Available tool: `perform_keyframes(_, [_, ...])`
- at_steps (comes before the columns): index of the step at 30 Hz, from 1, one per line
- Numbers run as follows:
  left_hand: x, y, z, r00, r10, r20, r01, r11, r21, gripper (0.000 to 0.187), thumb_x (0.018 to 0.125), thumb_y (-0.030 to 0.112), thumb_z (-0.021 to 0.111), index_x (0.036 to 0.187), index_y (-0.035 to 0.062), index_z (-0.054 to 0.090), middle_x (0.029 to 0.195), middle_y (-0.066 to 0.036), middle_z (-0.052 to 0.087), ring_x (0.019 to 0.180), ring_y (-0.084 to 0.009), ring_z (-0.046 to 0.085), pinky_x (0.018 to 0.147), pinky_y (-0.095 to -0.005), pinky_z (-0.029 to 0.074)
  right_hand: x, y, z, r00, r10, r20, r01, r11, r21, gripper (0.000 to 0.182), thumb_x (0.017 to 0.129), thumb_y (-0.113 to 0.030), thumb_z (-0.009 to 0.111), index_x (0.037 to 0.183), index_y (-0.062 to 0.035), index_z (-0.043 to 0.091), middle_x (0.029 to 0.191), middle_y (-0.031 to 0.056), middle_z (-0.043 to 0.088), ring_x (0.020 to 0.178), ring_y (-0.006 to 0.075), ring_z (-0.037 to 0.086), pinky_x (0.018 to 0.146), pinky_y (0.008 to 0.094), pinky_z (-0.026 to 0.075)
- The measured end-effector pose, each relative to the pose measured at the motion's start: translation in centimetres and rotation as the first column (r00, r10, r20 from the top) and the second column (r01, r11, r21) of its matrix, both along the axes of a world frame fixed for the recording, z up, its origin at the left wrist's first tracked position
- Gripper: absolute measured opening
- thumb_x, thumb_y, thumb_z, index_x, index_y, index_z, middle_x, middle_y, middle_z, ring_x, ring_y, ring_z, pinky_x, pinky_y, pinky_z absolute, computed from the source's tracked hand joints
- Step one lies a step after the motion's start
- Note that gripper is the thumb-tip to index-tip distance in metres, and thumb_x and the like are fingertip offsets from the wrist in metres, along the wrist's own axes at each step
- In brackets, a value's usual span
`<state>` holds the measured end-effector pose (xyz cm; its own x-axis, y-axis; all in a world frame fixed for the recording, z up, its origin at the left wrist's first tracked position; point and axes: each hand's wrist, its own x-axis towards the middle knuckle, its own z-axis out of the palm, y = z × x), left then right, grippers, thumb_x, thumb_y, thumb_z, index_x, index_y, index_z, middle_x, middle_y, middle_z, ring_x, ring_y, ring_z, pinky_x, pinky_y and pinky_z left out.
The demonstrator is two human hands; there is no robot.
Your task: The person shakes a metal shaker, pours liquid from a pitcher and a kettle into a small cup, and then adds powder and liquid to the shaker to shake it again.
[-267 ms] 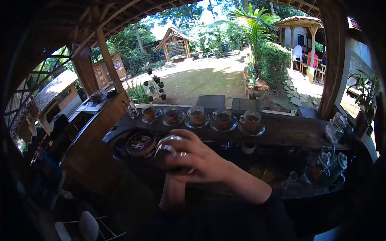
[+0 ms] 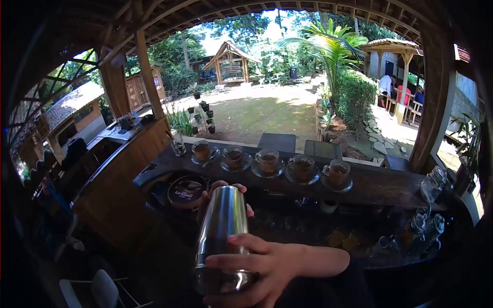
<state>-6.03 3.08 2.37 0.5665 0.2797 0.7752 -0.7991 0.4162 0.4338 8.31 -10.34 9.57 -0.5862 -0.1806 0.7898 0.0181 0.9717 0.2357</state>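
Note:
A shiny metal cocktail shaker (image 2: 224, 226) is tilted in front of me, held in both hands over the near side of the dark counter. My right hand (image 2: 259, 267) wraps round its lower, wider end from the right, fingers spread across the metal. My left hand (image 2: 204, 204) is closed round the upper end from behind; the shaker covers most of it, and only fingertips show at the top and right side. Just beyond and left lies a round dark container (image 2: 186, 192) with pale lettering.
Several glass cups of brown drink on saucers, one cup (image 2: 268, 160) among them, line the raised wooden counter (image 2: 380, 179). A small glass (image 2: 178, 147) with sticks stands left. At right are a glass jar (image 2: 434, 184) and more glassware. A chair (image 2: 104, 288) is lower left.
The shaker has swung down and towards me, from blurred and partly covered by my right hand to plainly visible. My right hand has moved lower; left fingers now show at the top.

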Motion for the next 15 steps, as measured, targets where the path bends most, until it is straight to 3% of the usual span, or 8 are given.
perform_keyframes(1, [-1.1,-0.9,-0.1,0.985,-0.097,-0.144,0.045,0.944,-0.328,0.044,0.094,0.046,0.04,0.124,0.0133,0.044,0.123,-0.02,0.042,0.097,-0.0467,0.054,0.071,-0.0516,0.056,0.2,0.7,0.2,0.998,0.001,0.055,0.006,0.99,-0.143,0.035,0.078,-0.032,0.061,0.111,-0.0274,0.055,0.13,0.0041,0.047,0.12,0.0389,0.043,0.1,0.0551,0.032])
perform_keyframes(3, [0.7,-5.3,3.0,0.808,-0.552,0.207,0.516,0.491,-0.702,0.038,0.094,0.045,0.042,0.117,0.0164,0.05,0.11,-0.014,0.054,0.093,-0.0447,0.055,0.07,-0.0441,0.056,-0.3,6.4,-0.7,0.994,-0.011,-0.107,0.01,1.0,-0.007,0.04,0.076,-0.027,0.067,0.114,-0.0192,0.055,0.13,0.0074,0.047,0.122,0.0374,0.041,0.1,0.0514,0.034])
perform_keyframes(4, [0.9,-2.9,-0.1,0.809,-0.547,0.215,0.518,0.491,-0.7,0.038,0.094,0.045,0.042,0.117,0.0164,0.05,0.11,-0.014,0.054,0.093,-0.0447,0.055,0.07,-0.0441,0.056,-0.8,8.3,-2.2,0.976,-0.109,-0.19,0.057,0.964,-0.258,0.044,0.074,-0.024,0.07,0.115,-0.0187,0.055,0.131,0.0088,0.046,0.122,0.0383,0.04,0.099,0.0504,0.035])
perform_keyframes(5, [1.1,1.4,-5.6,0.956,-0.29,0.042,0.198,0.534,-0.822,0.035,0.094,0.045,0.043,0.114,0.0185,0.052,0.105,-0.012,0.057,0.093,-0.0442,0.056,0.068,-0.0413,0.056,-1.3,9.4,-3.2,0.942,-0.228,-0.246,0.08,0.865,-0.495,0.047,0.072,-0.02,0.073,0.115,-0.0183,0.056,0.132,0.0102,0.045,0.122,0.0392,0.039,0.098,0.0495,0.037])
perform_keyframes(6, [1.0,4.1,-8.4,0.985,-0.026,-0.173,-0.14,0.48,-0.866,0.032,0.094,0.045,0.043,0.111,0.0207,0.054,0.1,-0.009,0.059,0.093,-0.0436,0.056,0.066,-0.0385,0.056,-2.0,9.5,-3.2,0.942,-0.23,-0.244,0.084,0.866,-0.493,0.047,0.072,-0.02,0.073,0.115,-0.0183,0.056,0.132,0.0102,0.045,0.122,0.0392,0.039,0.098,0.0495,0.037])
perform_keyframes(11, [-3.7,4.2,-1.7,0.985,0.067,-0.159,-0.131,0.887,-0.442,0.036,0.094,0.047,0.039,0.118,0.022,0.049,0.112,-0.014,0.053,0.093,-0.0442,0.056,0.065,-0.0402,0.056,-4.9,6.7,0.7,0.999,0.009,-0.033,-0.01,0.999,-0.038,0.05,0.069,-0.016,0.071,0.114,-0.0307,0.053,0.129,0.0037,0.051,0.117,0.0453,0.043,0.093,0.0583,0.037])
perform_keyframes(13, [-5.4,3.5,0.0,0.983,0.116,-0.143,-0.14,0.975,-0.17,0.038,0.095,0.048,0.037,0.121,0.0227,0.047,0.118,-0.017,0.05,0.093,-0.0445,0.055,0.064,-0.041,0.056,-5.6,4.9,0.2,0.99,-0.103,0.102,0.108,0.993,-0.046,0.054,0.069,-0.02,0.067,0.118,-0.0371,0.05,0.134,0.0031,0.044,0.12,0.0415,0.042,0.093,0.0552,0.04])
perform_keyframes(15, [-6.2,2.6,-0.5,0.96,-0.07,-0.272,-0.138,0.725,-0.674,0.047,0.095,0.049,0.034,0.126,0.0161,0.042,0.123,-0.02,0.045,0.091,-0.0466,0.056,0.064,-0.0485,0.057,-6.0,7.9,-0.5,0.994,-0.017,-0.108,0.027,0.996,0.09,0.058,0.068,-0.02,0.069,0.119,-0.0377,0.048,0.134,0.0031,0.044,0.119,0.0418,0.043,0.094,0.0549,0.039])
